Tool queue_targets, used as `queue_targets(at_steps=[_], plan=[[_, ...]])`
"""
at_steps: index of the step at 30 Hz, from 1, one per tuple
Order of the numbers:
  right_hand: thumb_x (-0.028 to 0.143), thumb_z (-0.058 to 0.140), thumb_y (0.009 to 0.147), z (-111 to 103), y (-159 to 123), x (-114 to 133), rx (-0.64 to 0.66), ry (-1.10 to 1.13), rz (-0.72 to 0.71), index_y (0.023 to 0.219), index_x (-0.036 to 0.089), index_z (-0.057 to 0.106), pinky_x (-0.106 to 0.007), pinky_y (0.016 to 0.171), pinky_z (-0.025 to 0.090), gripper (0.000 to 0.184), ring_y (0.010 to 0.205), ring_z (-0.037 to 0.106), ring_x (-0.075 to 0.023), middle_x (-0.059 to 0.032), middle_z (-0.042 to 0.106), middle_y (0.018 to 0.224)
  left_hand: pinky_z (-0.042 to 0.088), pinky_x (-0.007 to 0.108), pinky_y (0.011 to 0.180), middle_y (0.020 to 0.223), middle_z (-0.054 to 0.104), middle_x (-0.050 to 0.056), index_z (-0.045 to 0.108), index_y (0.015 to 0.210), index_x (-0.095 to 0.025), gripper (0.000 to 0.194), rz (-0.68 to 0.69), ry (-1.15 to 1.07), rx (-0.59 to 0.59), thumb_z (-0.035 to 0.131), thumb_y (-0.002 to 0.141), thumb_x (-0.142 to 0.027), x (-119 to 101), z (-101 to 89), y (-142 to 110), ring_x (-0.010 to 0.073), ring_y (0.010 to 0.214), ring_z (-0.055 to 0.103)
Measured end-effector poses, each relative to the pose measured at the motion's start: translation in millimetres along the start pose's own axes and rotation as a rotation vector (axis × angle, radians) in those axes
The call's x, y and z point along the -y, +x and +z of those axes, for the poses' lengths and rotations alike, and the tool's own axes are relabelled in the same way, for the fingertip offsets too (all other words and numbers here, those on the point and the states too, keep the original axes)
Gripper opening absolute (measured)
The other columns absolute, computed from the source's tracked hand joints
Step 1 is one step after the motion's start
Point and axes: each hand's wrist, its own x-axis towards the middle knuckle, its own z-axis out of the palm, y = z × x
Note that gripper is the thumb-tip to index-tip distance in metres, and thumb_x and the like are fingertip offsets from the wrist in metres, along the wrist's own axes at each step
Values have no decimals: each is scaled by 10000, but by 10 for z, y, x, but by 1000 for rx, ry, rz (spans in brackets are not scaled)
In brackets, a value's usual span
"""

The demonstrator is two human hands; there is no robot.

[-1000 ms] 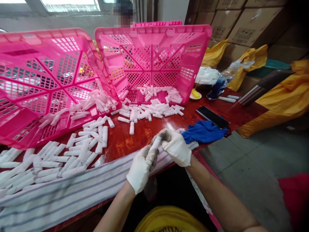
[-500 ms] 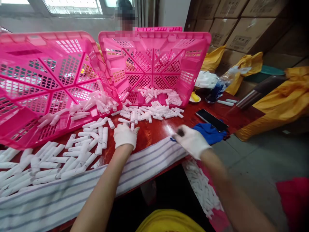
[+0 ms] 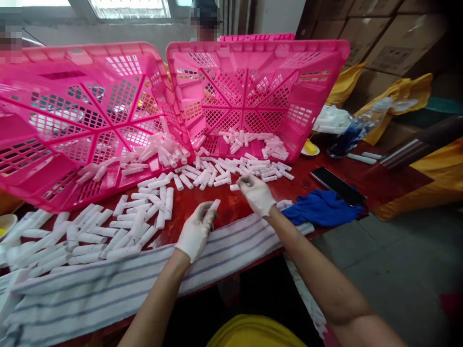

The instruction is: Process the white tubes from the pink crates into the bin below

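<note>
My left hand (image 3: 198, 229), in a white glove, is closed on a short white tube (image 3: 215, 204) whose end sticks out past the thumb and fingers. It is above the striped towel (image 3: 231, 251) along the table's front edge. My right hand (image 3: 256, 193), also gloved in white, reaches to the front of the loose tubes (image 3: 220, 173). Its fingers are curled together at the end of a single white tube (image 3: 234, 187); whether they grip it I cannot tell. Longer white tubes (image 3: 97, 233) are heaped to the left of my left hand.
Two pink plastic baskets, one left (image 3: 96, 130) and one right (image 3: 244, 108), lie tipped on their sides with tubes spilling out. To the right are a blue cloth (image 3: 323, 208), a phone (image 3: 338, 185) and a dark cylinder (image 3: 423, 144). A person (image 3: 205, 24) is beyond the baskets.
My left hand has drawn back toward me with a tube. My right hand has moved from the towel's right end up and left to the tubes. The view has shifted left.
</note>
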Motion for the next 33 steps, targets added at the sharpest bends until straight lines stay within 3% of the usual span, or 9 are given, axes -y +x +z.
queue_targets(at_steps=[5,12,16,20,23,26,29,31,33], plan=[[529,592,738,-104,-366,207,162,559,57,784,184,516,-200,425,270,356,441,332,-60,70,412,541,288,180,477,731,473,-14,546,967,-158,410,-29,-149,127,505,815,-537,-82,134,-186,67,542,336],[400,567,817,-353,-543,249,186,406,-130,745,175,519,-206,562,364,241,598,429,-81,32,480,657,159,184,441,650,361,-42,539,875,-110,392,-158,-362,353,537,817,-498,-182,105,-350,34,497,234],[338,510,862,-475,-655,298,372,179,-283,778,176,531,-211,603,384,184,627,454,-93,23,508,677,165,183,438,637,373,-40,552,881,-99,410,-193,-326,543,575,788,-498,-263,115,-375,34,493,243],[407,448,893,-454,-680,358,355,52,-215,911,184,523,-225,609,382,236,656,478,-109,10,527,726,346,194,528,677,502,-4,575,841,-122,315,-63,-133,284,583,787,-432,-232,318,-387,73,568,406],[510,397,897,-390,-680,304,221,257,-113,1031,200,498,-223,582,385,353,624,469,-101,9,509,757,437,238,640,812,620,45,603,986,-135,348,-9,-19,72,594,772,-409,-153,433,-379,130,674,534],[520,476,861,-323,-706,215,82,513,-51,917,204,479,-211,535,373,320,557,432,-85,38,448,676,460,266,691,859,650,63,613,1023,-150,389,26,87,8,578,779,-451,-102,438,-369,165,731,584],[469,598,796,-272,-730,168,116,582,-1,837,198,482,-212,512,363,298,527,422,-81,52,449,620,448,264,740,874,651,62,619,985,-160,369,78,125,-75,608,756,-449,-120,408,-381,171,772,590],[452,626,773,-269,-727,166,168,571,-4,805,185,512,-212,510,359,291,530,419,-78,44,474,627,427,237,651,778,613,39,617,923,-155,356,47,28,-36,600,760,-471,-166,385,-399,136,680,548],[431,643,763,-303,-713,179,231,551,-39,776,174,541,-210,518,359,277,547,420,-75,35,490,644,334,203,498,651,515,3,604,863,-130,394,-68,-178,154,580,766,-511,-219,349,-413,80,533,425]])
